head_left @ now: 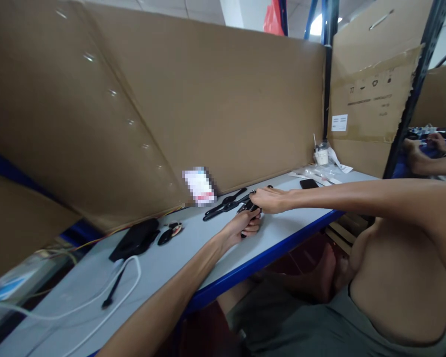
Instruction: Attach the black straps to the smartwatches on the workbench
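Near the table's front edge my two hands meet around a small black watch (250, 205), mostly covered by my fingers. My left hand (245, 225) is closed on its lower part, fingers curled. From the right, my right hand (269, 199) grips the upper part in a pinch. A glint of silver shows between the hands; finer detail is too small to make out. Just behind and left of them, black watches with straps (219, 210) lie stretched out on the grey tabletop (193, 253).
A lit phone (200, 187) leans against the cardboard wall (208, 99). Left are a black pouch (136, 240), round black pieces (165, 237) and a white cable (137, 270). Right are a black flat device (308, 184), plastic bags and a white jar (321, 156). Another person's hands (416, 153) show far right.
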Demonstrator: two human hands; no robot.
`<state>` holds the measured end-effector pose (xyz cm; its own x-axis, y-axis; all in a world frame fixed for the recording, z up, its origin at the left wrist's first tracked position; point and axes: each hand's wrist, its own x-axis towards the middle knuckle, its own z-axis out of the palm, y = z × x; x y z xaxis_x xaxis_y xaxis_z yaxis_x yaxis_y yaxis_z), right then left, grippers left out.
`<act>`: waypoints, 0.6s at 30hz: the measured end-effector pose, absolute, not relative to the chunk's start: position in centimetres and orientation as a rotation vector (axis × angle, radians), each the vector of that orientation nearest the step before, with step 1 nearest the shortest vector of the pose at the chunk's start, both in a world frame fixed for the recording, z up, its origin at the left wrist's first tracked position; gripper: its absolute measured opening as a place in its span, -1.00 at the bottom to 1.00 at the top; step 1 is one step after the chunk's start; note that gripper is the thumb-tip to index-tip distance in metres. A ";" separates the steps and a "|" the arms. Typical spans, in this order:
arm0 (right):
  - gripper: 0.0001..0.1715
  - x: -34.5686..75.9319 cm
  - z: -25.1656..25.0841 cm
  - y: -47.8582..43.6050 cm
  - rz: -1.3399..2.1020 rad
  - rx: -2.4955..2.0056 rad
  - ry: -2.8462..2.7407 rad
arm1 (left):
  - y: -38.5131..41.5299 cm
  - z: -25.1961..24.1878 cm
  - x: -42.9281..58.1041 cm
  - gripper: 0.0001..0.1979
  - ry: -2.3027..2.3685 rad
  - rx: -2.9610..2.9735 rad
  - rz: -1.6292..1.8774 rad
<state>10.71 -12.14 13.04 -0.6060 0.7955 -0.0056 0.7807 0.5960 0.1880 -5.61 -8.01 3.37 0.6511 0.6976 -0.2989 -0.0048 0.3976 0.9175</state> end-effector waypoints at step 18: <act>-0.67 12.3 12.9 -11.1 0.132 1.263 2.842 | -8.0 3.1 -5.5 -0.63 0.783 1.029 0.445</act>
